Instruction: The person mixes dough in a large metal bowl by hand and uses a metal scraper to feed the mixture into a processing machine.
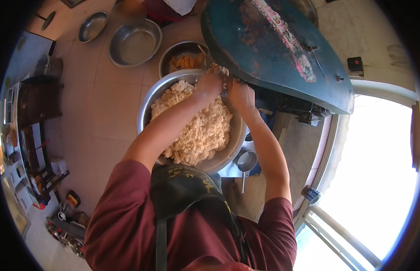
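Note:
A large steel bowl point(145, 107) holds a mound of pale crumbly mixture point(196, 128). My left hand point(210, 83) is at the bowl's back rim with bent fingers closed on a clump of the mixture, which shows just past the fingertips. Close to its right, my right hand point(240, 95) has curled fingers beside that clump; what they grip is hidden. Both hands are at the lower edge of a dark green metal machine point(259, 49). Behind the big bowl, a smaller bowl point(165, 53) holds orange pieces point(185, 62) and a utensil.
Steel basins point(135, 43) point(92, 26) stand on the tiled floor point(79, 108) at the upper left. A small pot point(246, 161) with a long handle sits right of the big bowl. Furniture and utensils point(40, 99) line the left side; a bright doorway point(368, 171) is at right.

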A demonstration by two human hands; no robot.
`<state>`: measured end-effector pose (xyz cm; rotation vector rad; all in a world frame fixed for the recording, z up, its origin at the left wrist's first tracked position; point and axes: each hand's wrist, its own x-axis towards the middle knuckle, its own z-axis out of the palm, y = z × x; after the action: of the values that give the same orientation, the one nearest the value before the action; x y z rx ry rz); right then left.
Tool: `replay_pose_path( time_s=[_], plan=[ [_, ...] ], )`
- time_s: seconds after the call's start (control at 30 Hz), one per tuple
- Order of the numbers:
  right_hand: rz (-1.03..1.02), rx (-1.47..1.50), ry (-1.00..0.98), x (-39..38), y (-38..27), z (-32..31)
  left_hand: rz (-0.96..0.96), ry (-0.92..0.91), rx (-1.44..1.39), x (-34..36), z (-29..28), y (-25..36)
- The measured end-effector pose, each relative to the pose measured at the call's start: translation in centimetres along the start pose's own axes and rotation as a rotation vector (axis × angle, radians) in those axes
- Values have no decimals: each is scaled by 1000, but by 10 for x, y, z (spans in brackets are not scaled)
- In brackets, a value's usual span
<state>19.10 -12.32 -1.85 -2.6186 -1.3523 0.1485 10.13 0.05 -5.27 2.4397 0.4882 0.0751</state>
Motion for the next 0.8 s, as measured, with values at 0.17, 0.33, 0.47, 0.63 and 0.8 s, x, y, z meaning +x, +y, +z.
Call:
replay_pose_path(
  time_s=[0.17, 0.33, 0.47, 0.63, 0.8],
  plan=[
    [64, -121, -169, -7, -11, -13, 78, 143, 14, -12, 5, -2],
    [-20, -131, -102, 30, -4, 4, 258, 155, 266, -18, 15, -11],
    [109, -118, -287, -5, -34, -45, 277, 256, 173, -16, 23, -25],
    [-13, -162, -17, 36, 2, 6, 258, 112, 181, -5, 30, -18],
    [-168, -120, 122, -3, -9, 2, 109, 198, -63, -30, 12, -12]
  ],
)
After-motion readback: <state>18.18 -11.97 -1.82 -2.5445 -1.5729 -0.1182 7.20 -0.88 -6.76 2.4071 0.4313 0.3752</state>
